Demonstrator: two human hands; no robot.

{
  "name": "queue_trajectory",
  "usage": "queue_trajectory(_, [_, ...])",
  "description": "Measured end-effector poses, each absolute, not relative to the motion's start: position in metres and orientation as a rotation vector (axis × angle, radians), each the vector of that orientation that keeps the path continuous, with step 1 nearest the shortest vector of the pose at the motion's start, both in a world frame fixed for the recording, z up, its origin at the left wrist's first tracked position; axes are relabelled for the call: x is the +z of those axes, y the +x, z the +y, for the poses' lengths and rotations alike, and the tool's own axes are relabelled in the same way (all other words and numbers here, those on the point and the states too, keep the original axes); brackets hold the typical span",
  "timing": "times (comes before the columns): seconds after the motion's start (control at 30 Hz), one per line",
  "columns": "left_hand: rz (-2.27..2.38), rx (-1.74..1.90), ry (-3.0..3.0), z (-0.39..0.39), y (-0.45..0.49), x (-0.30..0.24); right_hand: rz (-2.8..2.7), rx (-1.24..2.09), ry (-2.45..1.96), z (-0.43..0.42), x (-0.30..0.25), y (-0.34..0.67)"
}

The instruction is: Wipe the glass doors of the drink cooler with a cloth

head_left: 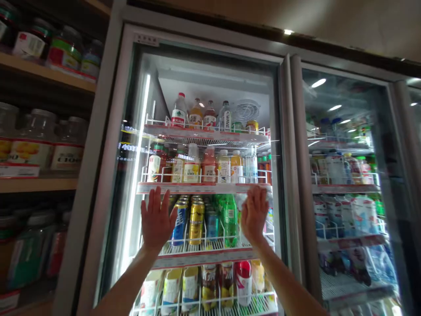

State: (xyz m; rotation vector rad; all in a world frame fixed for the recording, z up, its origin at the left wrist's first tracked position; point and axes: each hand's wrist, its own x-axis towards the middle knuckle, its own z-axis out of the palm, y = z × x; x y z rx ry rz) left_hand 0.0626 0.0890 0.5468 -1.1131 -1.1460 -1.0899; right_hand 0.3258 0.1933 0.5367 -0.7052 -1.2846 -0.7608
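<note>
My left hand [157, 218] and my right hand [254, 213] are both raised with fingers stretched up and palms facing the glass door [210, 79] of a drinks fridge. Both hands hold nothing and seem to lie flat on or just before the glass; contact is not certain. Behind the glass, wire shelves [204, 188] carry bottles and cans. A yellow can [196, 221] and a green bottle [230, 219] stand between my hands. Juice bottles [192, 164] line the shelf above my fingertips.
A second fridge door [345, 175] with fogged glass stands to the right, past a metal frame post [289, 175]. Wooden shelves [39, 184] with jars run along the left. More bottles [210, 285] fill the fridge's lower shelf between my forearms.
</note>
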Motion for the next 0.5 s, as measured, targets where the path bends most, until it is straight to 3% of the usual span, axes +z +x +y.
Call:
queue_trajectory(0.13, [-1.135,-1.105,-1.118,0.089,0.061,0.547,-1.539,-0.852,-0.510,0.183,0.532,0.307])
queue_trajectory(0.33, [-1.147,-1.086,-1.116,0.089,0.063,0.547,-1.199,-0.746,-0.729,0.199,0.536,0.333])
queue_trajectory(0.5, [-1.149,-1.098,-1.120,0.088,0.062,0.548,-1.596,-0.902,-0.480,0.190,0.531,0.320])
